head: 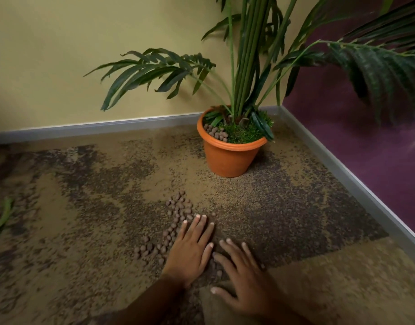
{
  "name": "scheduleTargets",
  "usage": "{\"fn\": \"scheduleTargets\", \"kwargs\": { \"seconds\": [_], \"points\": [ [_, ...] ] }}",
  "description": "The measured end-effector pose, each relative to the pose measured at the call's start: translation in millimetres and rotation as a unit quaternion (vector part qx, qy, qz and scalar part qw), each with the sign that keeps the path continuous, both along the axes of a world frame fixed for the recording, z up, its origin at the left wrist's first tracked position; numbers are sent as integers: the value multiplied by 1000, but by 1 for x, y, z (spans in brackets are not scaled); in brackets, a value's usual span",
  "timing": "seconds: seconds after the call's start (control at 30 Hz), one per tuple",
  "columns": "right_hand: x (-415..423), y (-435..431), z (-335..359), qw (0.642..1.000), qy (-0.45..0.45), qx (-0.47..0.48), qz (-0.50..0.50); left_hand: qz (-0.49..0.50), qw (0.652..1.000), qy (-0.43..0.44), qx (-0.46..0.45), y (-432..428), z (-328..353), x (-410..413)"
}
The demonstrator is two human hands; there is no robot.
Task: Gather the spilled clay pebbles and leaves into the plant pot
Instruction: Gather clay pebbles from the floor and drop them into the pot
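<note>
Some clay pebbles already sit in the orange plant pot (227, 158), but most of the spilled clay pebbles (176, 219) lie on the carpet in front of it. The left hand (190, 249) and right hand (246, 277) rest flat beside that trail, fingers (203, 225) spread, holding nothing. One fallen leaf (4, 214) lies far left of the pot, untouched.

The round plastic plant pot (227, 158) is terracotta orange. Its tall palm-like plant (246, 66) has dark green fronds and lighter green stems above bright green moss. The small round clay pebbles (178, 212) are reddish brown. The floor carpet (84, 231) is tan, mottled with dark brown speckled patches. One wall (72, 55) is yellow-beige, the other purple, with grey skirting.
</note>
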State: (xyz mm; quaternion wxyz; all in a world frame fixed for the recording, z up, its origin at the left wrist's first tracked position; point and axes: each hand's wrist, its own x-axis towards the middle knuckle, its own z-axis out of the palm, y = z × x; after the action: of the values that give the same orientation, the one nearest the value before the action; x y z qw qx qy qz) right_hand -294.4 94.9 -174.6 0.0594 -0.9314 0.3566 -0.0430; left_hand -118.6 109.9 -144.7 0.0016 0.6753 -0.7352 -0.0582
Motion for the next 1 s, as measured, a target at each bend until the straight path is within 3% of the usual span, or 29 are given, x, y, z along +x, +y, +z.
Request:
{"fn": "scheduleTargets", "kwargs": {
  "seconds": [0.2, 0.57, 0.8, 1.0],
  "points": [
    [32, 6, -9, 990, -5, -39, 135, 78, 996, -23, -22, 14, -3, 17],
    [54, -32, -3, 986, -64, -143, 64, 187, 981, 39, 31, 44, -22, 9],
    [19, -51, -2, 988, -57, -145, 9, 68, 995, 65, -28, 33, -30, -9],
    [-13, -48, -6, 988, -48, -145, 23, 72, 997, 30, -21, 9, -43, -15]
  ]
}}
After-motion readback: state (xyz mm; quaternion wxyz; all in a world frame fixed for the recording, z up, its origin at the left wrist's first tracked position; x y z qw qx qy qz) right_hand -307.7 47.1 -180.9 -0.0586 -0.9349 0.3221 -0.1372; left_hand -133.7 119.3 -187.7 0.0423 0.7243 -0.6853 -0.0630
